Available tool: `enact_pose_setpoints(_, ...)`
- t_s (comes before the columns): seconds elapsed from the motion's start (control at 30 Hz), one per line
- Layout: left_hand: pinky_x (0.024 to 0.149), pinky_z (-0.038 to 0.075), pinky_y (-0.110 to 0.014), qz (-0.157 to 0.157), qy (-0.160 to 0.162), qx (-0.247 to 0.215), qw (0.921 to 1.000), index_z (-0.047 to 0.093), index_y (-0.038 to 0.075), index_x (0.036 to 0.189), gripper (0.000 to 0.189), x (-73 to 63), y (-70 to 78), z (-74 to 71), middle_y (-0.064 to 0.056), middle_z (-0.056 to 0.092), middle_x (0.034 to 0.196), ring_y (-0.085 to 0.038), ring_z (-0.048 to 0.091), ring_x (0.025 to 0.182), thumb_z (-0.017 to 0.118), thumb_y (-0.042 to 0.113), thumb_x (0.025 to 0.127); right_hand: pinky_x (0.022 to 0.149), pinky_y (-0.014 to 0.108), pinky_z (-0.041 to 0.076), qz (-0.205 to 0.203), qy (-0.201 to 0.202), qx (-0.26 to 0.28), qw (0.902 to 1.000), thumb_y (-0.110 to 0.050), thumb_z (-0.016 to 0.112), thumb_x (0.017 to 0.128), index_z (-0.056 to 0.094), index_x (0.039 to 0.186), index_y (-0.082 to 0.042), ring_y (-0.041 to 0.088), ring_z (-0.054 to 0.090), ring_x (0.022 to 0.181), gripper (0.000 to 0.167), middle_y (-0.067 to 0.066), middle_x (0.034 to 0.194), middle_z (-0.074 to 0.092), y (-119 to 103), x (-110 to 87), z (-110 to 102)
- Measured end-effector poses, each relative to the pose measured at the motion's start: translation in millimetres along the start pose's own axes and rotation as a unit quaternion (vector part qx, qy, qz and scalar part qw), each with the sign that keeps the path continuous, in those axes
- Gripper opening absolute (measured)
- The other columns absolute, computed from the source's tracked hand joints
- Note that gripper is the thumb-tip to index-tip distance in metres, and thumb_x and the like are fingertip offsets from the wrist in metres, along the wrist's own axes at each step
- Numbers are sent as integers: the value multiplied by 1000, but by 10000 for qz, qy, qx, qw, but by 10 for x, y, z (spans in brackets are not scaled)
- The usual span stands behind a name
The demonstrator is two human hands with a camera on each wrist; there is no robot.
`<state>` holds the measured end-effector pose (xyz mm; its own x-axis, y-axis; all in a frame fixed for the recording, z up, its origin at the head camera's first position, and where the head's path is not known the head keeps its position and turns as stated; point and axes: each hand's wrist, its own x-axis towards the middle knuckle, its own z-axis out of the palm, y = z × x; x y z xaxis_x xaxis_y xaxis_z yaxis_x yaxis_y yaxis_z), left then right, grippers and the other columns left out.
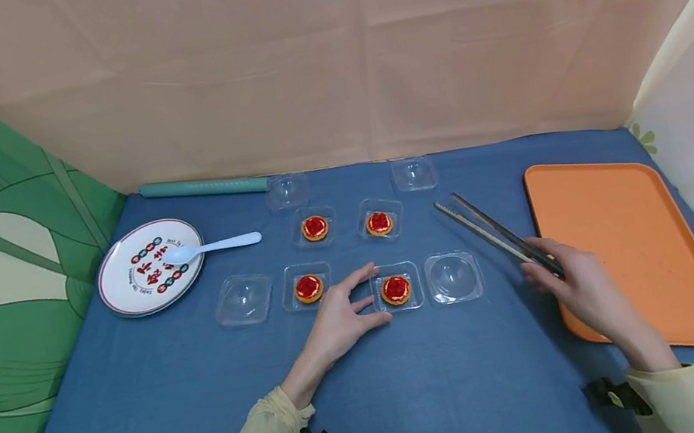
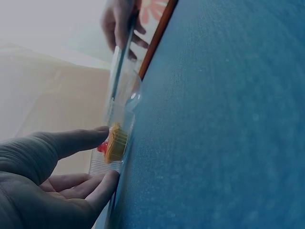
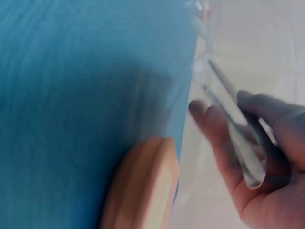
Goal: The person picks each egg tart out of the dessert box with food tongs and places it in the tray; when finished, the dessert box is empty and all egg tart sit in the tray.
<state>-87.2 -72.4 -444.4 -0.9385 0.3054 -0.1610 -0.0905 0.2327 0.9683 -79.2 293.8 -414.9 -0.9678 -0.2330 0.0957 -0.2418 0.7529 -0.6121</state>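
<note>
Tongs [image 1: 509, 235] were gripped in the right hand [image 1: 582, 284], towards the right edge of the worktop [image 1: 377, 395]; midway across, the left hand [image 1: 337, 321] was spread at a clear box [image 1: 415, 283] holding a tart [image 1: 396, 290], contact possibly made.

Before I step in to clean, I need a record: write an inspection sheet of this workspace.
Surface: blue cloth.
Job's things: four red-topped tarts, each in a clear half-box; four empty halves nearby; tongs, tips apart.
Clutter: spoon on plate; teal rod; orange tray.
Grips: left grip at front-right half-box, fingers spread, contact unclear; right grip holds the tongs.
Cables: nothing seen.
Surroundings: tan backdrop, printed side panels.
</note>
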Motion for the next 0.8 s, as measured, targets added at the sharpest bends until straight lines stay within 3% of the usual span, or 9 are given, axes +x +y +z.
enact_pose_setpoints(0.1,105,59,-45,-6,4,30,10000,44,-2,161,82,2,-1,5,-21,51,158,-48,61,131,83,-9,88,55,21,52,-199,12,-70,9998,-4,75,101,62,140,8,13,68,67,43,6,93,77,-15,-43,-58)
enact_pose_setpoints(0.3,106,58,-45,-22,-8,-3,10000,44,-1,161,82,4,-11,2,-21,51,159,-48,61,132,83,-8,89,48,24,30,-511,-87,-407,9978,-7,83,95,71,133,2,4,46,63,41,0,95,73,-120,-110,-154)
enact_pose_setpoints(0.57,107,57,-47,18,14,65,10000,44,-1,161,82,7,-11,-3,-21,51,158,-48,61,132,83,-8,90,48,20,45,-909,-368,-460,9941,-6,86,91,75,129,-4,-3,57,67,40,-5,95,76,-384,-215,-242)
enact_pose_setpoints(0.8,107,58,-46,32,-14,27,10000,43,-1,162,82,1,-11,1,-21,50,158,-48,60,132,82,-8,90,50,21,47,-715,-955,-615,9910,-11,86,92,75,129,-6,-4,55,64,40,-14,86,71,-572,-231,-282)
